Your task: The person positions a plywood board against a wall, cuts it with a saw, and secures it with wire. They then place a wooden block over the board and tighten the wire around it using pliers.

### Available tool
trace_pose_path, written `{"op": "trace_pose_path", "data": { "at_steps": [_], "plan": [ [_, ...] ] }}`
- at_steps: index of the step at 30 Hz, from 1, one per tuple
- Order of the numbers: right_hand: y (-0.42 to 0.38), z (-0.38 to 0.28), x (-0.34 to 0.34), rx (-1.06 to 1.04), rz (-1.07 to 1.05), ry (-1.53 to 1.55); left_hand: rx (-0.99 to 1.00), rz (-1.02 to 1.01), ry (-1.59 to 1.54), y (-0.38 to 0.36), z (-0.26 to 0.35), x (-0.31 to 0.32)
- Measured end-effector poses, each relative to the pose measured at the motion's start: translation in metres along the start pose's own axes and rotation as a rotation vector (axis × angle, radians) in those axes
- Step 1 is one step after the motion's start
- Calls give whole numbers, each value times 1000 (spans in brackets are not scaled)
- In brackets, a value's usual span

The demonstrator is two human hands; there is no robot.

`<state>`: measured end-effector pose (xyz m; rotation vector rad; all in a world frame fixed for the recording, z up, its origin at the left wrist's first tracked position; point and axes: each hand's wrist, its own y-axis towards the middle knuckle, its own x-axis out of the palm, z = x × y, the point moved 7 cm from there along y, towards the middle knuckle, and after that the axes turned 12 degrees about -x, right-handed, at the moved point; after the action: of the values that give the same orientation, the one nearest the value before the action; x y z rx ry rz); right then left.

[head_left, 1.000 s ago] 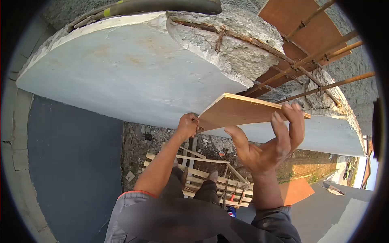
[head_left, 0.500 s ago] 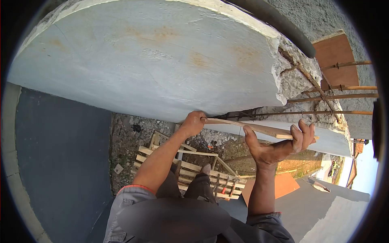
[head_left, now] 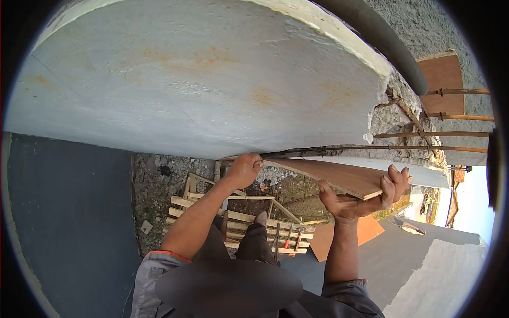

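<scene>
Left hand [head_left: 243, 170] and right hand [head_left: 360, 199] each grip an end of the flat brown plywood board [head_left: 336, 177], now tilted lower than half a second ago and held just beneath the broken pale concrete slab [head_left: 201, 85], below exposed rusty rebar [head_left: 429, 135].

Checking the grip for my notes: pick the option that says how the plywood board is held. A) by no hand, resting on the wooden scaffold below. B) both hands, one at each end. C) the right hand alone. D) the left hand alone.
B: the left hand grips one end of the plywood board under the concrete slab, and the right hand clasps the other end.
</scene>
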<state>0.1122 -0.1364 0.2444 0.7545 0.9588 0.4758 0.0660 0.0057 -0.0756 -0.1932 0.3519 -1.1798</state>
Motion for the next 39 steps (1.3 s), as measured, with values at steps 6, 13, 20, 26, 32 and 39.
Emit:
{"op": "trace_pose_path", "data": {
  "at_steps": [6, 13, 20, 26, 32, 39],
  "plan": [
    [-1, 3, 2, 23, 13, 22, -65, -29, 2, -5, 9, -2],
    [8, 10, 16, 92, 59, 75, -117, -2, -333, 3, -9, 3],
    [7, 18, 33, 116, 180, 219, -484, 11, -578, -8, -2, 1],
    [-47, 28, -2, 129, 226, 411, -529, 163, -655, -14, -4, 6],
    [-247, 16, 99, 923, -483, 568, -362, 353, -610, -19, -10, 14],
    [-311, -34, 161, 1756, -385, 1379, -374, 360, -591, -22, -10, 19]
  ]
}}
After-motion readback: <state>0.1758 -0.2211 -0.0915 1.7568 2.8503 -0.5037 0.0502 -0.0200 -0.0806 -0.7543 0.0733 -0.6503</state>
